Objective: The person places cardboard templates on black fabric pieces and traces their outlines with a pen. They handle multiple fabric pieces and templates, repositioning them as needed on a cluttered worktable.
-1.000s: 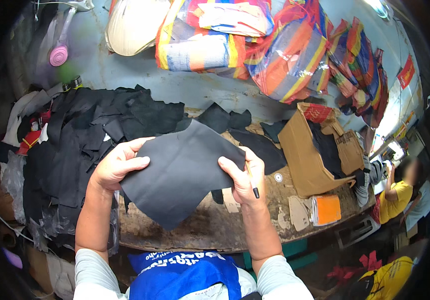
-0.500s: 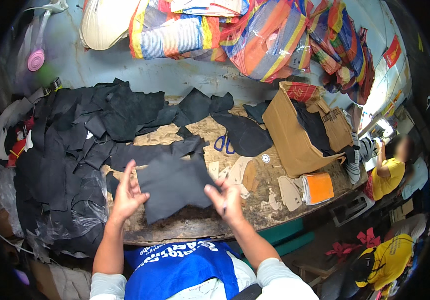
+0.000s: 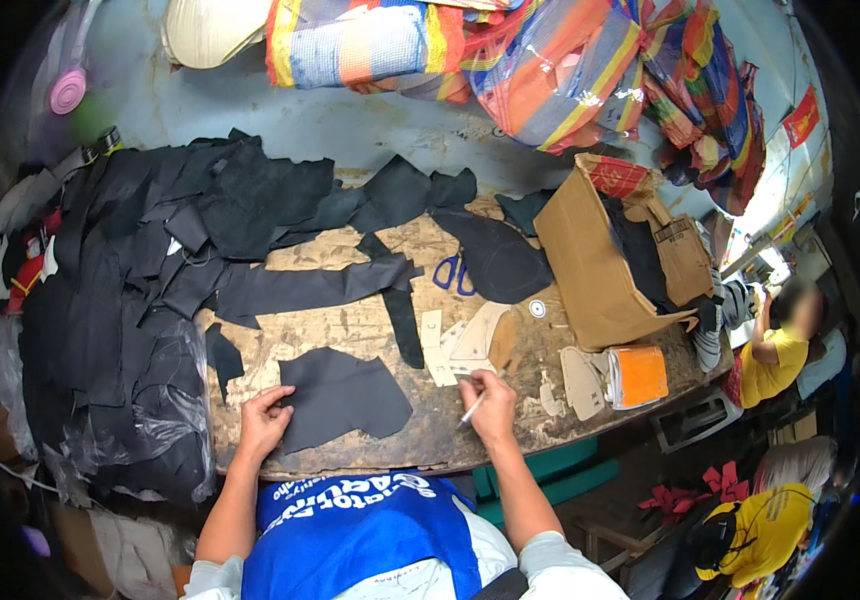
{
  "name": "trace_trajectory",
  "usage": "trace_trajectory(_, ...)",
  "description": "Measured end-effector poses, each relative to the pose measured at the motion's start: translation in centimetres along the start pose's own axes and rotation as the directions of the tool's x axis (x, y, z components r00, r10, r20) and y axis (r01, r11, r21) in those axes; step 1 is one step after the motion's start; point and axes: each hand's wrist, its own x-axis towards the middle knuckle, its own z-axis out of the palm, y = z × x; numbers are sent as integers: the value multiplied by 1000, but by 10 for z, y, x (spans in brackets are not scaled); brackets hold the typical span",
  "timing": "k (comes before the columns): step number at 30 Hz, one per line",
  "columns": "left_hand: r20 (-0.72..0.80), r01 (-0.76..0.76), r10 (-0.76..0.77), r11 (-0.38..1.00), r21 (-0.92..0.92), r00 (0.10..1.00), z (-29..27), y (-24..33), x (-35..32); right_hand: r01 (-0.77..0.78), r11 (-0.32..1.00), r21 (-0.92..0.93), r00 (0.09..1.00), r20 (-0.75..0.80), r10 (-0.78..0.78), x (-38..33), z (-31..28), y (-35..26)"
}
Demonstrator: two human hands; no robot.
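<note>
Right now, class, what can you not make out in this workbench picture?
- Cardboard box: its contents, hidden by its wall and a dark piece.
- Right hand: the thin pen-like tool's tip, too small.
- Black offcut pile: its far left, lost in the dark fisheye rim.

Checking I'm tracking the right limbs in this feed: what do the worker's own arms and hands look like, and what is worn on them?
Both forearms are bare, with no gloves on the left hand or right hand. Short pale sleeves end above the elbows. No watch or rings can be seen.
</note>
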Motion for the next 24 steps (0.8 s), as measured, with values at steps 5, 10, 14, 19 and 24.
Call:
trace_trajectory(5, -10, 29, -29, 995, 96, 1000, 4, 1, 3, 93, 960, -263, 984, 169, -48, 4, 25, -12)
trace_trajectory(10, -4, -75, 77, 983, 165, 997, 11, 7, 9, 154, 891, -428, 979, 187, -79, 17, 24, 0)
trace_trajectory(14, -186, -269, 377, 861, 431, 907, 16, 32, -7, -134, 988, 75, 990, -34, 137, 22, 7, 0)
trace_trajectory(19, 376, -350, 281, 928, 128, 883, 35, 71, -53, -269, 909, 320, 862, 500, 79, -2, 25, -32)
trace_trajectory(24, 676, -371, 246, 928, 45, 695, 51, 77, -60, 18, 986, 165, 828, 550, -107, -10, 48, -63)
